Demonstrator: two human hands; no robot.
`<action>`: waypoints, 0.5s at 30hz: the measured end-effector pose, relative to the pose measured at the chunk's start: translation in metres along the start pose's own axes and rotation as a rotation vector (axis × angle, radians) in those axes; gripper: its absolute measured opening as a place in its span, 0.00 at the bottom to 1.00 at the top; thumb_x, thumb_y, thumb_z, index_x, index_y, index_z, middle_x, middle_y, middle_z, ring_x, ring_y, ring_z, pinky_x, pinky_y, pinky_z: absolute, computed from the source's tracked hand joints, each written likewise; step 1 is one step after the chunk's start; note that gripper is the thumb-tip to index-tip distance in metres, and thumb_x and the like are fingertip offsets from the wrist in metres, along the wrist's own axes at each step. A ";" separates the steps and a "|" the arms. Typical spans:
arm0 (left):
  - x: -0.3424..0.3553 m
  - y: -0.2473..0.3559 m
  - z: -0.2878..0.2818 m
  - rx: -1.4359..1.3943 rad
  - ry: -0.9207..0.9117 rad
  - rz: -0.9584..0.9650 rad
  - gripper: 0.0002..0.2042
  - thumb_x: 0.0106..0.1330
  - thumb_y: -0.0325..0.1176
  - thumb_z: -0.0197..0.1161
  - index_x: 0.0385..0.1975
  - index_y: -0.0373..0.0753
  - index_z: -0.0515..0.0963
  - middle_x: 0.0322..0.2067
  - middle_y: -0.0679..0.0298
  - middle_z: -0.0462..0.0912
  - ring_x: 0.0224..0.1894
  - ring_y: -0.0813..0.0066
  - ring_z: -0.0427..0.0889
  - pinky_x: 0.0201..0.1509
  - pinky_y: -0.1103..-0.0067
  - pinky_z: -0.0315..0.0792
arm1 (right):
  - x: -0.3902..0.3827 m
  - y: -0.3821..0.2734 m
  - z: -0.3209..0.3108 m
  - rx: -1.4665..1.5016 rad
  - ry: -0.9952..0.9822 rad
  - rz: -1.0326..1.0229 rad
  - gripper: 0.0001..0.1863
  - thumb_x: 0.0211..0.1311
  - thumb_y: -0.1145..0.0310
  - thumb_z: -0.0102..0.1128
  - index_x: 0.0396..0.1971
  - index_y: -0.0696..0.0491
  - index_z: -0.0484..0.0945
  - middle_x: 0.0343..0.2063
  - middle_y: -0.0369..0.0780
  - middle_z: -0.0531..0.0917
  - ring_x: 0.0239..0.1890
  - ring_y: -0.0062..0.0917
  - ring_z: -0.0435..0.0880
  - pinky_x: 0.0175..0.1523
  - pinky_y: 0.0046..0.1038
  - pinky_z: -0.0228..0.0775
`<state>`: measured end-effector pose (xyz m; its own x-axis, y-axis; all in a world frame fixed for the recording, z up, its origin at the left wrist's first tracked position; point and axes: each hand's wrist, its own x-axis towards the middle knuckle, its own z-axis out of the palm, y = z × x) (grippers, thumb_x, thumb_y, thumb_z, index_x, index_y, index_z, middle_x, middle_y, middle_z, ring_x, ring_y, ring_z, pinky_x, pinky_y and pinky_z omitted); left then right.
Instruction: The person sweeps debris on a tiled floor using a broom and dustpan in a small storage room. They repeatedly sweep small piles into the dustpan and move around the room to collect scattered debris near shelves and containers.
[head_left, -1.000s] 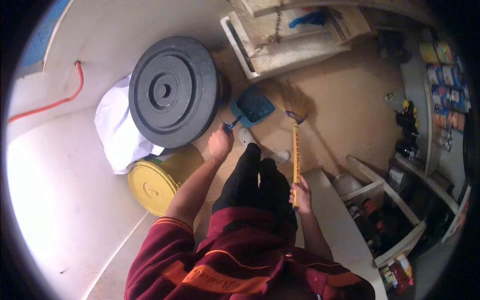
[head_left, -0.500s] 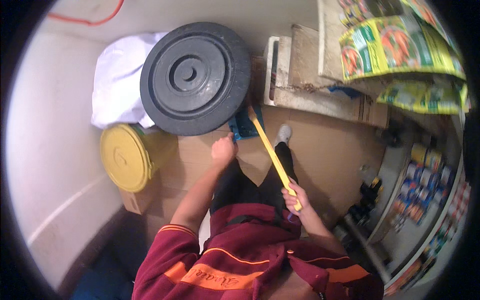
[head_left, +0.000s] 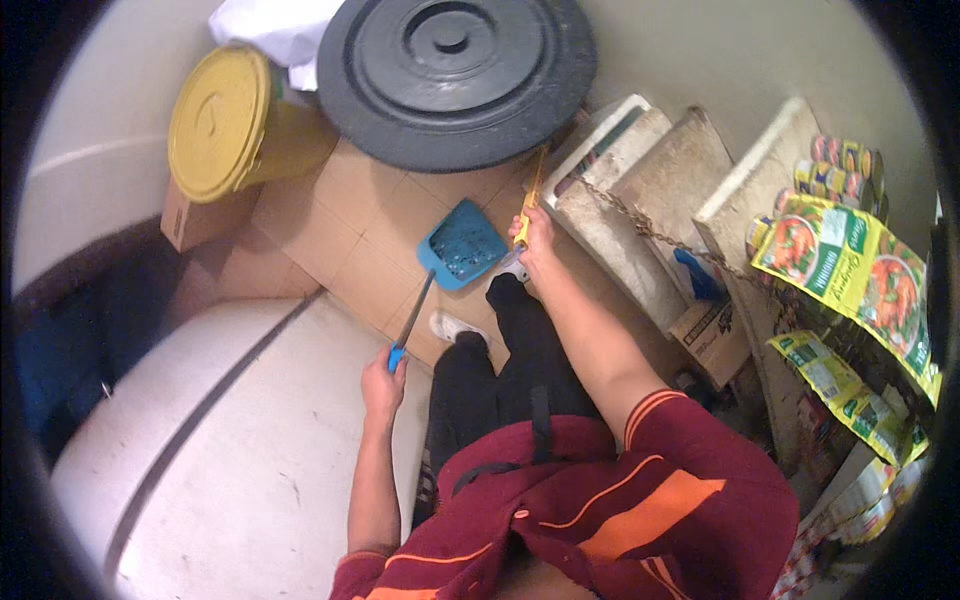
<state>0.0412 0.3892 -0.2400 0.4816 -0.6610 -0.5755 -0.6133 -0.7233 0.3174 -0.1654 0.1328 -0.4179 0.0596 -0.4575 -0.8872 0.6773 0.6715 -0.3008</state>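
Observation:
My left hand (head_left: pixel 382 382) is closed on the blue grip at the end of the dustpan's thin dark handle. The blue dustpan (head_left: pixel 440 272) lies on the tiled floor just ahead of my feet, with dark bits of dirt in it. Farther forward, my right hand (head_left: pixel 536 235) wraps round the yellow handle of a long brush (head_left: pixel 532 195). That handle points away toward the rim of the big round black lid (head_left: pixel 450 130); I cannot make out the brush's head there.
A yellow lidded bucket (head_left: pixel 215 130) stands at the far left beside a white bag (head_left: pixel 275 25). A large white rounded surface (head_left: pixel 280 430) fills the lower left. At right are stained white boxes (head_left: pixel 640 215), a chain (head_left: pixel 640 220), a carton (head_left: pixel 712 340) and hanging yellow-green packets (head_left: pixel 850 270).
The view has turned, and the white surface has come in at lower left. The dustpan has come out from beside the black lid. My right hand now reaches farther forward with the brush.

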 end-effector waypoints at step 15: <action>-0.140 -0.215 0.067 -0.295 0.352 -0.471 0.18 0.54 0.40 0.63 0.40 0.35 0.77 0.31 0.46 0.79 0.36 0.50 0.80 0.40 0.67 0.71 | -0.193 0.107 -0.155 -0.429 -0.077 0.511 0.13 0.60 0.68 0.52 0.44 0.45 0.63 0.21 0.39 0.70 0.14 0.17 0.65 0.16 0.17 0.60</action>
<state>0.0636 0.6507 -0.2780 0.8633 -0.2502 -0.4383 -0.1140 -0.9427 0.3136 -0.2179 0.3832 -0.3329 0.3583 -0.0507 -0.9322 0.1996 0.9796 0.0235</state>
